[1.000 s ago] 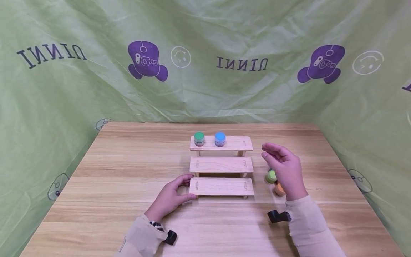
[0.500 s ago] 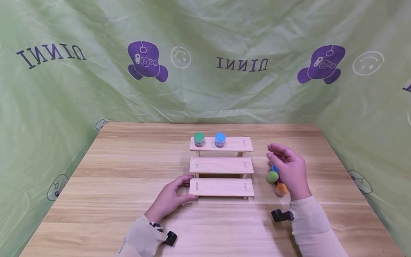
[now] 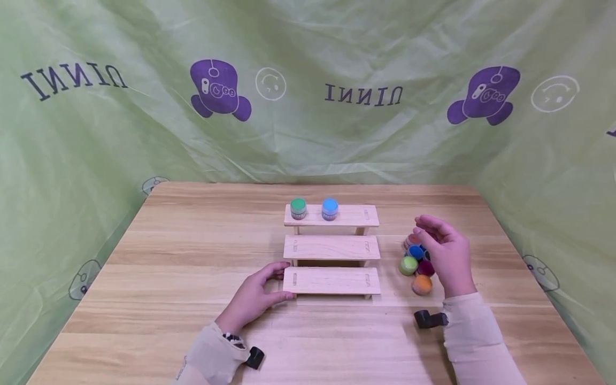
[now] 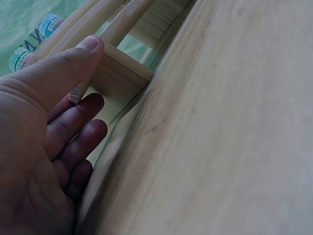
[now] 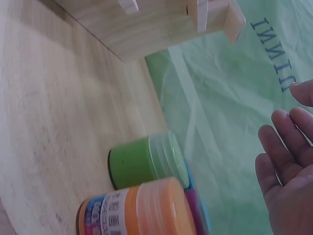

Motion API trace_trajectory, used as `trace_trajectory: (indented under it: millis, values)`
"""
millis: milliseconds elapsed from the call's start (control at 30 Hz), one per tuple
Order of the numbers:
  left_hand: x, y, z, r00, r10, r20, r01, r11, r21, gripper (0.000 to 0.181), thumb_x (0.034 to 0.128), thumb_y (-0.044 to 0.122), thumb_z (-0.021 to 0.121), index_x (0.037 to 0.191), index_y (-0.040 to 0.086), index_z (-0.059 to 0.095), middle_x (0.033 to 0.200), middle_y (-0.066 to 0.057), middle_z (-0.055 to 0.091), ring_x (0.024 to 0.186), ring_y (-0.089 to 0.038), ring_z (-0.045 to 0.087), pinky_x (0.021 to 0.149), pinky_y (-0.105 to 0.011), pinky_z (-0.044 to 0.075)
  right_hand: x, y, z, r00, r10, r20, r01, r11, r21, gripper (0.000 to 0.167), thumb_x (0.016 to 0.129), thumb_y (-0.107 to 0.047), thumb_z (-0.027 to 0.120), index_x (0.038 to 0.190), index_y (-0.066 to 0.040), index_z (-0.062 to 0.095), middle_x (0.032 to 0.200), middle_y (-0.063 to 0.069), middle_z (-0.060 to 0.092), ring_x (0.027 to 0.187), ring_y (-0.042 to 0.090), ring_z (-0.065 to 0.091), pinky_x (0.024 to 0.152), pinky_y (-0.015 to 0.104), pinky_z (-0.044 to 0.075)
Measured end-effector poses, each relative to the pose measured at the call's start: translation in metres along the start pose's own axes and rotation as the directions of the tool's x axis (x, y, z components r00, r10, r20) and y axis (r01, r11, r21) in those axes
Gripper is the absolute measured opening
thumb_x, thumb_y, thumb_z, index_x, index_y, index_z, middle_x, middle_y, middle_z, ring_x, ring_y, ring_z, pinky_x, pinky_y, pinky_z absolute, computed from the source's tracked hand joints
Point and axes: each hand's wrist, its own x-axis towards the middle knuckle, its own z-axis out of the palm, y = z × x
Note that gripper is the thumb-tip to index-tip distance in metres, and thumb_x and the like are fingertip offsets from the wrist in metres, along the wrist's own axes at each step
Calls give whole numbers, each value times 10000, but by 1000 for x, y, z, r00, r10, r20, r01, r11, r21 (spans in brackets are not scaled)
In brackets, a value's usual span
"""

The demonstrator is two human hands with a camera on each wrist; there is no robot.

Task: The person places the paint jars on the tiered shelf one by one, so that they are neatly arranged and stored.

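Note:
A three-step wooden display rack (image 3: 332, 280) stands mid-table. My left hand (image 3: 252, 297) holds the left end of its lowest step, thumb at the near edge and fingers behind, as the left wrist view also shows. On the top step sit a green-lidded paint jar (image 3: 298, 209) and a light blue one (image 3: 329, 209). My right hand (image 3: 447, 256) hovers over a cluster of jars, fingers loosely bent and holding nothing. The cluster includes a light green jar (image 5: 142, 159), an orange jar (image 5: 137, 208), a purple jar (image 3: 425, 268), a blue jar (image 3: 415, 253) and a reddish jar (image 3: 410, 242).
Part of the jar cluster is hidden beneath the right hand. A green printed cloth (image 3: 308, 139) surrounds the back and sides of the wooden table (image 3: 192, 235). A black wrist mount (image 3: 430, 319) sticks out from the right sleeve.
My right hand has moved right, away from the rack, uncovering more of the jar cluster. The left hand and the two jars on the top step have stayed in place.

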Motion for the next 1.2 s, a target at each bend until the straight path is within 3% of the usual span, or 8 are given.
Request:
trace_trajectory:
  millis: [467,667,900,1200]
  values:
    - [1,-1,1,1000,12,2,-12,1000,9,667,746,334,892,1340,204,619,1147,75,673,1119,-156,609,1038,-455,425,4,19,-17,997,50,-65,-60,983,-174,416,948,-223,719,1303,-21,639,1112,-101,690,977,7,609,815,86,467]
    - [0,1,0,1000,7,3,-7,1000,8,662,739,311,900,1333,216,623,1135,82,673,1116,-150,608,1043,-459,418,5,24,-26,997,59,-49,-69,970,-235,446,955,-245,710,1332,-24,619,1191,-13,680,987,-23,577,805,79,458]
    - [-1,1,0,1000,12,-1,-12,1000,9,660,742,308,897,1335,219,621,1134,84,674,1120,-158,607,1046,-469,416,8,33,-33,995,94,-28,-98,962,-257,502,960,-311,700,1366,-35,596,1335,150,616,1020,-12,562,818,78,449]
    - [-1,0,0,1000,5,-5,-5,1000,15,663,743,326,894,1338,224,621,1138,81,675,1135,-168,601,1060,-483,402,12,49,-37,991,134,-24,-136,965,-222,523,965,-300,692,1392,-23,569,1352,188,579,1015,-2,560,816,81,460]
